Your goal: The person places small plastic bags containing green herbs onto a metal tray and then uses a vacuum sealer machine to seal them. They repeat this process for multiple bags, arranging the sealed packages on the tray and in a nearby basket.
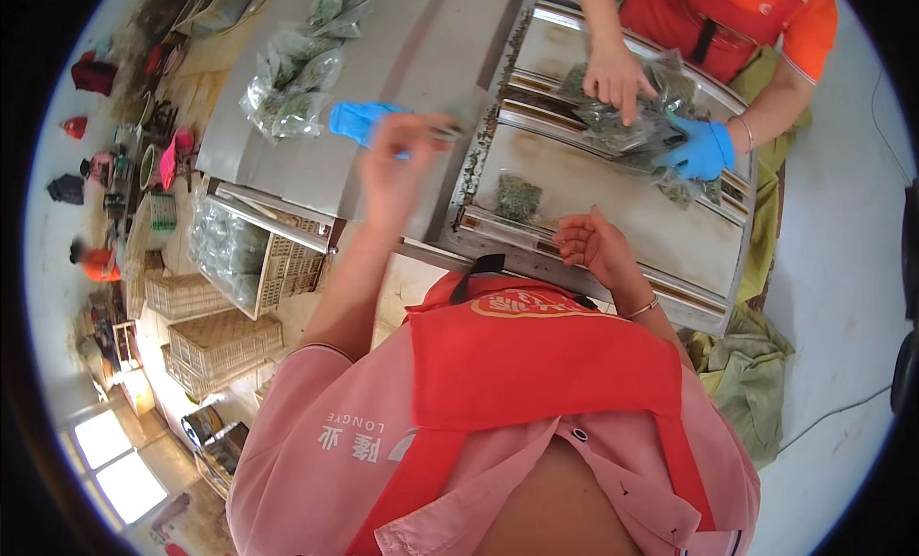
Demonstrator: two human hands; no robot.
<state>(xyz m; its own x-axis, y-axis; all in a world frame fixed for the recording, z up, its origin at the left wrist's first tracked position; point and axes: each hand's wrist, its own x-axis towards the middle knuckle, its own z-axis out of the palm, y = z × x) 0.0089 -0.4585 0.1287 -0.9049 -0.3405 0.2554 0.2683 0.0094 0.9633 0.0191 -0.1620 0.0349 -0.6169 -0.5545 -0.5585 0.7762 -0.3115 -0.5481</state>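
Note:
My left hand (406, 143) is motion-blurred above the grey metal table (323, 175). Something small and blurred shows at its fingertips; whether it grips it I cannot tell. Behind the hand lies a blue glove (352, 121). My right hand (592, 247) is bare, palm up with loosely curled fingers and nothing in it, over the near edge of a pale tray with metal rails (617, 190). A clear bag of green dried plant matter (518, 197) lies on the tray, left of my right hand. Similar bags (617, 128) are heaped at the tray's far side.
Across the tray, a co-worker's bare hand (617, 78) and blue-gloved hand (696, 150) touch the heaped bags. More filled bags (291, 89) lie on the table at left. A crate of bags (269, 269) stands beside the table, with woven crates (226, 344) below.

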